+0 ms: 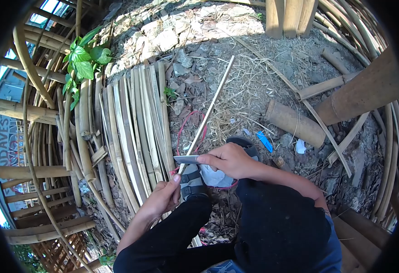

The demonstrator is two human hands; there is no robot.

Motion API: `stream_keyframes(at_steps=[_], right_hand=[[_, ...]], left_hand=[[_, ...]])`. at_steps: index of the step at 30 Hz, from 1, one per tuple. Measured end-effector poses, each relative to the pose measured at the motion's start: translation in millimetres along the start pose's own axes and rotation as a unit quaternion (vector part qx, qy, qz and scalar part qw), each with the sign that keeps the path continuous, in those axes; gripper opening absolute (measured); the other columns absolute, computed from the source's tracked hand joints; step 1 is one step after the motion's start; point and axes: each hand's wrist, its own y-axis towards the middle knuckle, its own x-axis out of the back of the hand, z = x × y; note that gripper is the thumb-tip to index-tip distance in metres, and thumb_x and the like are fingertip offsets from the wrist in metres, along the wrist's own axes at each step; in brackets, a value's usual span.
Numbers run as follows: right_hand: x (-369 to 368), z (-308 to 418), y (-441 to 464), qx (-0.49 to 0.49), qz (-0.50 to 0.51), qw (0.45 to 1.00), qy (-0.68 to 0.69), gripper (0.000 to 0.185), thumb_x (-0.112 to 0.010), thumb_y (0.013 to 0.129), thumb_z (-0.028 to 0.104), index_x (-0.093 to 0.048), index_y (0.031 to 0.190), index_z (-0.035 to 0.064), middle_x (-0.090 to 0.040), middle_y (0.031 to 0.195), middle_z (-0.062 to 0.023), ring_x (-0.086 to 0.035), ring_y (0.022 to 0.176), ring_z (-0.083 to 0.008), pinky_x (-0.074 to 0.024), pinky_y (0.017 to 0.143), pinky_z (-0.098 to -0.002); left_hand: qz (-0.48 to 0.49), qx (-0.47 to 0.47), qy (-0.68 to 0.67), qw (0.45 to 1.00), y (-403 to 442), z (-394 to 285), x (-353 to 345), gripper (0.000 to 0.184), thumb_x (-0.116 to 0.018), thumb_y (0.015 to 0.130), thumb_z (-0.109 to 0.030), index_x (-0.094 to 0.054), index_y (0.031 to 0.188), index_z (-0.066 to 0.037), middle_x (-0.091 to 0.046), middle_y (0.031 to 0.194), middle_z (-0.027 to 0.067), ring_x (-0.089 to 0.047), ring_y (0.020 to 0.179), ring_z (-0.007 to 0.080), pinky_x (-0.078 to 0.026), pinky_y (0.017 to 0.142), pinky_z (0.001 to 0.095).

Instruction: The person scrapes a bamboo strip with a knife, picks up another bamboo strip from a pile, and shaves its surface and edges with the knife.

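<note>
My left hand [163, 196] is closed around the lower end of a long, thin bamboo strip [212, 104], which slants up and away to the right. In my right hand [229, 160] is a knife, its handle hidden by the fingers. The knife's flat grey blade [187, 159] points left and lies across the strip, just above my left hand. Beneath the hands are my sandalled feet [192, 182] and a loop of pink string [191, 119] on the ground.
Split bamboo slats [138, 118] lie side by side on the left. A short bamboo tube [295, 123], a blue wrapper [264, 141] and pale shavings [240, 98] are on the ground to the right. A bamboo lattice [40, 136] stands at far left, thick poles [363, 86] at right.
</note>
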Motion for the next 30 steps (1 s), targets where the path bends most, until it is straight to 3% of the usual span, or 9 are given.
stream_keyframes(at_steps=[15, 20, 22, 28, 30], right_hand=[[-1.5, -13.6, 10.1, -0.01, -0.03, 0.999, -0.006, 0.062, -0.051, 0.092, 0.061, -0.067, 0.067, 0.0067, -0.053, 0.051, -0.0045, -0.055, 0.05, -0.0205, -0.0419, 0.054, -0.0358], [35.1, -45.6, 27.2, -0.026, -0.153, 0.972, 0.178, 0.062, -0.052, 0.095, 0.054, -0.06, 0.059, 0.0036, -0.049, 0.049, -0.0022, -0.049, 0.049, -0.0112, -0.0401, 0.052, -0.0306], [35.4, -41.7, 24.4, -0.025, -0.174, 0.971, 0.16, 0.063, -0.052, 0.095, 0.053, -0.059, 0.058, 0.0034, -0.05, 0.049, -0.0016, -0.048, 0.049, -0.01, -0.0395, 0.051, -0.0311], [-8.8, -19.6, 12.5, 0.025, -0.006, 0.993, 0.111, 0.063, -0.051, 0.095, 0.054, -0.062, 0.061, 0.0032, -0.052, 0.05, -0.0039, -0.05, 0.049, -0.0124, -0.0398, 0.051, -0.0322], [-1.8, -23.7, 18.0, 0.014, -0.035, 0.992, 0.12, 0.063, -0.051, 0.095, 0.055, -0.062, 0.061, 0.0028, -0.053, 0.051, -0.0044, -0.051, 0.049, -0.0128, -0.0406, 0.051, -0.0325]], left_hand=[[-0.041, 0.009, 0.035, 0.999, -1.0, -5.3, -4.6, 0.066, -0.042, 0.098, -0.058, -0.044, 0.054, -0.008, -0.033, 0.044, -0.0017, -0.029, 0.036, 0.0095, -0.02, 0.037, 0.026], [-0.033, 0.011, 0.004, 0.999, -3.2, 1.1, 1.7, 0.066, -0.041, 0.099, -0.057, -0.044, 0.054, -0.008, -0.031, 0.044, -0.0019, -0.028, 0.035, 0.0096, -0.019, 0.037, 0.0259], [-0.027, 0.014, 0.001, 1.0, -4.1, -3.1, 2.0, 0.066, -0.04, 0.099, -0.057, -0.045, 0.054, -0.008, -0.031, 0.044, -0.0018, -0.028, 0.035, 0.0096, -0.019, 0.037, 0.0258], [-0.042, 0.017, 0.04, 0.998, -1.9, -4.1, -6.3, 0.065, -0.039, 0.099, -0.056, -0.044, 0.056, -0.008, -0.03, 0.043, -0.0025, -0.024, 0.036, 0.0091, -0.016, 0.037, 0.026], [-0.032, 0.009, 0.016, 0.999, -2.0, -1.6, -3.9, 0.064, -0.04, 0.1, -0.053, -0.045, 0.055, -0.008, -0.033, 0.043, -0.0017, -0.028, 0.035, 0.0093, -0.019, 0.036, 0.0258]])
